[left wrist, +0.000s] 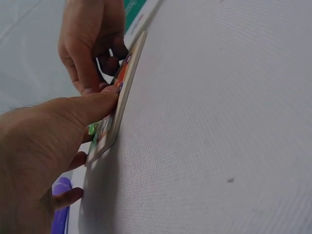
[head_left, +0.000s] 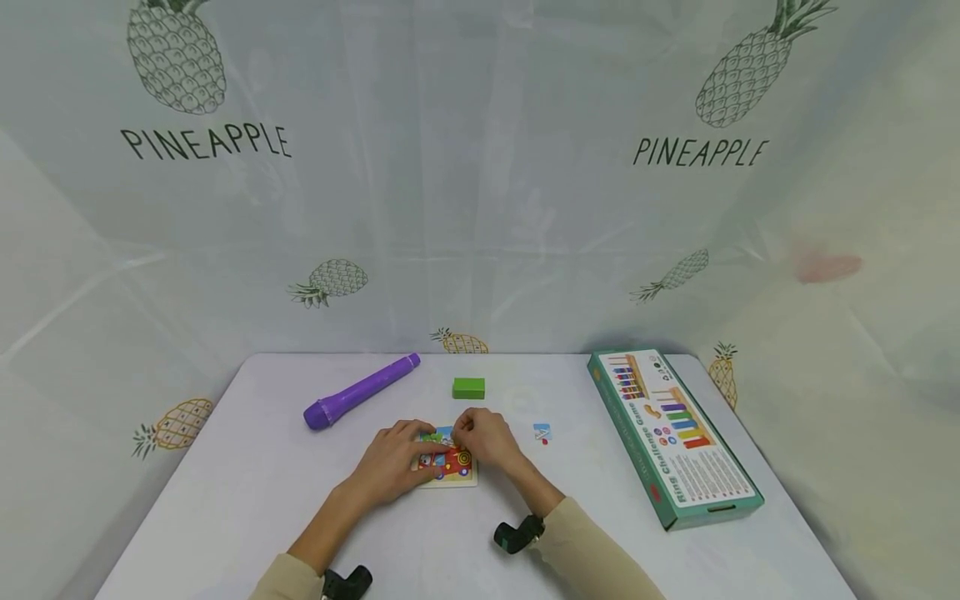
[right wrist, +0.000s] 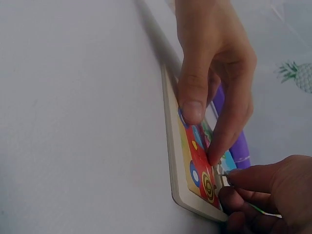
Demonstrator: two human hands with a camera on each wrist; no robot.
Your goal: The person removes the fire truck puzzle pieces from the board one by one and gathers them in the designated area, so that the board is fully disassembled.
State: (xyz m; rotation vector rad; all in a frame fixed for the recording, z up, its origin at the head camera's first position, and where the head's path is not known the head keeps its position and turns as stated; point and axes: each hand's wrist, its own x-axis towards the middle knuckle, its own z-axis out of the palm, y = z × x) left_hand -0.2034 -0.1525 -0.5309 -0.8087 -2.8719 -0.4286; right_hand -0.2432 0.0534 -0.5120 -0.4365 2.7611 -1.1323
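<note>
A small wooden puzzle board (head_left: 450, 468) with a red and blue picture lies flat on the white table (head_left: 247, 483). My left hand (head_left: 422, 454) rests on its left side. In the right wrist view the left thumb (right wrist: 191, 109) presses the board's rim (right wrist: 171, 146) and a finger touches the picture. My right hand (head_left: 460, 432) is at the board's far right corner, and its fingertips (right wrist: 236, 181) pinch a thin puzzle piece (right wrist: 223, 176) at the picture's edge. In the left wrist view the left thumb (left wrist: 105, 100) lies against the board (left wrist: 113, 127).
A purple flashlight-shaped toy (head_left: 360, 390) lies at the back left. A green block (head_left: 468, 387) sits behind the board, and a loose puzzle piece (head_left: 542, 432) lies to its right. A long green game box (head_left: 671, 433) lies along the right side. A pineapple-print curtain hangs behind.
</note>
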